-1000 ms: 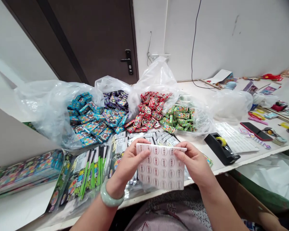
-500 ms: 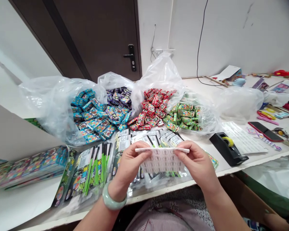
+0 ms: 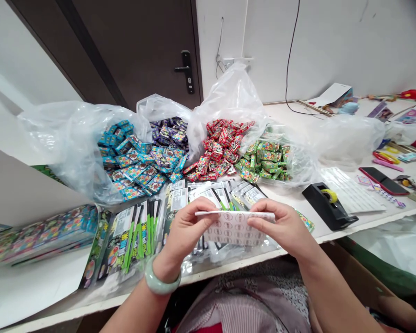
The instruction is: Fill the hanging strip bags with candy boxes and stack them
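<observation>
Both hands, the left hand (image 3: 185, 229) and the right hand (image 3: 284, 226), pinch with fingers pressed together the top edge of the sticker sheet (image 3: 234, 230), which now is bent over more than before.

The white sticker sheet (image 3: 234, 229) bears neat rows of red-ringed circles, the jade bangle (image 3: 161, 283) is a pale milky green, and behind them sit bright blue packets (image 3: 128, 162), purple packets (image 3: 168, 136), red packets (image 3: 218, 148) and green packets (image 3: 265, 162), all busily printed.
</observation>
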Demonstrator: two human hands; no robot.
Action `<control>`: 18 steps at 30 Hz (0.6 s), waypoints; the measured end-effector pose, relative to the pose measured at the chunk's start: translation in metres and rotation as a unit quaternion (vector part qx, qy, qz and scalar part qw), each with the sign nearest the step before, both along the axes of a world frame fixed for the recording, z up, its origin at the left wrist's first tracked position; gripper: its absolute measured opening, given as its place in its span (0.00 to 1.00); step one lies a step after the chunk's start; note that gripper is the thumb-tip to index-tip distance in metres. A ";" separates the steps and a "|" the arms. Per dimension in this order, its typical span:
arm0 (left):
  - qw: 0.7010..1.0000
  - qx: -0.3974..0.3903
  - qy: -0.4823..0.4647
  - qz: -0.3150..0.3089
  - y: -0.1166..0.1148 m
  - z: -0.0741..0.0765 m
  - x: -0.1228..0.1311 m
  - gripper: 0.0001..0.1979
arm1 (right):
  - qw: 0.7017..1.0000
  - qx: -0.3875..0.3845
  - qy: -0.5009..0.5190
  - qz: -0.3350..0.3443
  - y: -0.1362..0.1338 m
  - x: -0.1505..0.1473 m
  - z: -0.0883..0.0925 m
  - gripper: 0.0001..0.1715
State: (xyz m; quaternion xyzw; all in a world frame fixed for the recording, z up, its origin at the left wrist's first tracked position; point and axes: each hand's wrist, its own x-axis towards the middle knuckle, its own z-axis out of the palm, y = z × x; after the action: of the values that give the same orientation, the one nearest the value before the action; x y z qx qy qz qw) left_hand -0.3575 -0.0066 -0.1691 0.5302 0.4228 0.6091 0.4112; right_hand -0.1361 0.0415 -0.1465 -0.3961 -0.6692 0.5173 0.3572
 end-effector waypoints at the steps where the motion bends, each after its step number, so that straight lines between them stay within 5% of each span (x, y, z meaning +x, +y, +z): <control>1: 1.000 0.018 0.012 -0.010 0.000 0.002 -0.001 0.03 | 1.000 0.023 -0.007 -0.004 0.000 -0.001 0.001 0.09; 11: 0.998 0.017 0.060 -0.023 0.002 0.005 -0.008 0.02 | 0.997 0.079 0.004 -0.018 -0.004 -0.011 -0.001 0.08; 18: 0.996 -0.067 0.063 0.018 -0.001 -0.004 -0.009 0.12 | 1.000 0.019 -0.013 -0.019 -0.004 -0.011 -0.005 0.19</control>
State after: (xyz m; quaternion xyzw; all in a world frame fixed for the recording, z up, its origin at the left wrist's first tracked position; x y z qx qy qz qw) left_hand -0.3661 -0.0073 -0.1734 0.5310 0.4969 0.5522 0.4076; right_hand -0.1467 0.0372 -0.1514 -0.4083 -0.6759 0.4926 0.3657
